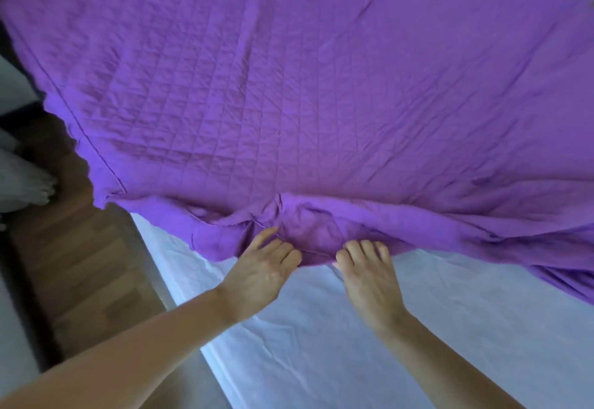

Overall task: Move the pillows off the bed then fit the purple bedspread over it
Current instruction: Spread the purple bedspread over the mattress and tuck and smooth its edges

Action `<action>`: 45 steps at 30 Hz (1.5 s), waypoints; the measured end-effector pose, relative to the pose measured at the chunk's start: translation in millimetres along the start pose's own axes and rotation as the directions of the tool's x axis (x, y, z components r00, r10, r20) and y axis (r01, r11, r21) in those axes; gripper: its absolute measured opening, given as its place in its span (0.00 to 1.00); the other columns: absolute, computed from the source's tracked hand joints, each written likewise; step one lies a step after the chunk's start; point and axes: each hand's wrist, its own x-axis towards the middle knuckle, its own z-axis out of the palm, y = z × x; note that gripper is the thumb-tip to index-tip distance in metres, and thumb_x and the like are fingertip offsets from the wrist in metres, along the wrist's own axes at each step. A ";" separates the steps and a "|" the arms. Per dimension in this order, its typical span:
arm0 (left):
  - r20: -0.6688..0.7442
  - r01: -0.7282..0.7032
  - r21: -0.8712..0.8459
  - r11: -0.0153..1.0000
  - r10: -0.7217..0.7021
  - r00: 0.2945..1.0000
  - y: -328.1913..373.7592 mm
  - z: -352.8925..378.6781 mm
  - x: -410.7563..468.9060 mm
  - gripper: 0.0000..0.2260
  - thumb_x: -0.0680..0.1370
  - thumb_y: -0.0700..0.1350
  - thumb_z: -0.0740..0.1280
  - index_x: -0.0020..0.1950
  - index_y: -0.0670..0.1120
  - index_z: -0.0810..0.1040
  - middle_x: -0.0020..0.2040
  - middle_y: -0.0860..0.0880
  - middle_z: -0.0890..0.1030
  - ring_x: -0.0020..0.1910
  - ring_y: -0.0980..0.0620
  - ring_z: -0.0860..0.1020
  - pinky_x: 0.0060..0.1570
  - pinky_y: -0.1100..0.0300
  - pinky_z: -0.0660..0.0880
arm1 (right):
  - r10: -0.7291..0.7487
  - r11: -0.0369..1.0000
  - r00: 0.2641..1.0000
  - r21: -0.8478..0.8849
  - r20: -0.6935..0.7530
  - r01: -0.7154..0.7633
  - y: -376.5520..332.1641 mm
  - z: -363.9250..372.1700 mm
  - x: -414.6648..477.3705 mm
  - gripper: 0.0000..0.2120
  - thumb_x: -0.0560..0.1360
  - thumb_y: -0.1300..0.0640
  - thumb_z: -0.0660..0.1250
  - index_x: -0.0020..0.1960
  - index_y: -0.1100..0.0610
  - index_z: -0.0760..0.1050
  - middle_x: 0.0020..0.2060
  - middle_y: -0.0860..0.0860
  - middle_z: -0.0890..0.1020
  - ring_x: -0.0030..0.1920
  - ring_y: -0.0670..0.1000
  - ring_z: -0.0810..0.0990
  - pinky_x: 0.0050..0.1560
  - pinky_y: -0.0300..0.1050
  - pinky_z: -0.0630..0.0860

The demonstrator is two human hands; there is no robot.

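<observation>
The purple quilted bedspread (289, 87) is spread wide and fills the upper part of the view, billowing above the bed. Its near edge is bunched at the centre. My left hand (257, 270) and my right hand (369, 277) sit side by side on that bunched edge, both with fingers curled into the fabric. Below them lies the bed (321, 344) with a white sheet, uncovered on the near side. No pillows show on the visible part of the bed.
A wooden floor (70, 264) runs along the bed's left side. White fabric (19, 180), perhaps a curtain or bedding, sits at the far left on the floor. The bed's left edge runs diagonally from the centre down to the bottom.
</observation>
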 end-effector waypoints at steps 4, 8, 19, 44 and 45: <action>0.067 -0.006 -0.013 1.000 0.007 0.998 36.9 -18.4 -44.7 0.06 0.72 0.38 0.58 0.41 0.48 0.71 0.34 0.51 0.74 0.34 0.49 0.74 0.50 0.56 0.67 | -0.048 0.998 0.999 0.046 0.017 0.047 -23.5 -19.4 -50.4 0.03 0.72 0.54 0.59 0.40 0.51 0.68 0.35 0.49 0.75 0.39 0.54 0.76 0.44 0.50 0.65; 0.137 -0.015 -0.034 0.999 0.019 0.990 62.3 -26.7 -85.0 0.09 0.70 0.37 0.66 0.41 0.49 0.69 0.34 0.52 0.73 0.34 0.50 0.74 0.53 0.59 0.67 | -0.101 0.989 0.993 0.117 0.052 0.095 -49.2 -36.3 -94.9 0.05 0.70 0.55 0.62 0.37 0.51 0.65 0.31 0.48 0.73 0.33 0.52 0.74 0.34 0.47 0.71; 0.394 0.126 -0.062 0.990 -0.092 0.915 95.9 -11.5 -215.3 0.03 0.74 0.48 0.60 0.46 0.53 0.68 0.39 0.56 0.78 0.37 0.56 0.78 0.41 0.67 0.72 | -0.154 0.974 0.938 0.207 0.311 0.091 -169.9 -50.2 -196.6 0.05 0.65 0.56 0.60 0.31 0.50 0.71 0.26 0.49 0.73 0.29 0.52 0.74 0.26 0.43 0.69; 0.605 0.340 0.009 0.940 -0.276 0.747 104.3 4.2 -191.9 0.11 0.77 0.37 0.56 0.56 0.45 0.72 0.56 0.47 0.74 0.58 0.46 0.74 0.52 0.54 0.70 | 0.041 0.994 0.913 0.073 0.407 -0.078 -168.0 -62.2 -246.1 0.07 0.64 0.61 0.57 0.32 0.52 0.71 0.30 0.50 0.73 0.32 0.53 0.75 0.26 0.46 0.71; 0.560 0.369 0.047 0.928 -0.331 0.760 109.2 -1.2 -184.1 0.10 0.75 0.36 0.58 0.55 0.45 0.72 0.54 0.46 0.75 0.56 0.44 0.75 0.50 0.53 0.72 | 0.045 0.992 0.914 0.088 0.403 -0.088 -165.9 -63.4 -243.3 0.07 0.64 0.61 0.57 0.33 0.52 0.71 0.31 0.50 0.73 0.33 0.53 0.75 0.27 0.46 0.71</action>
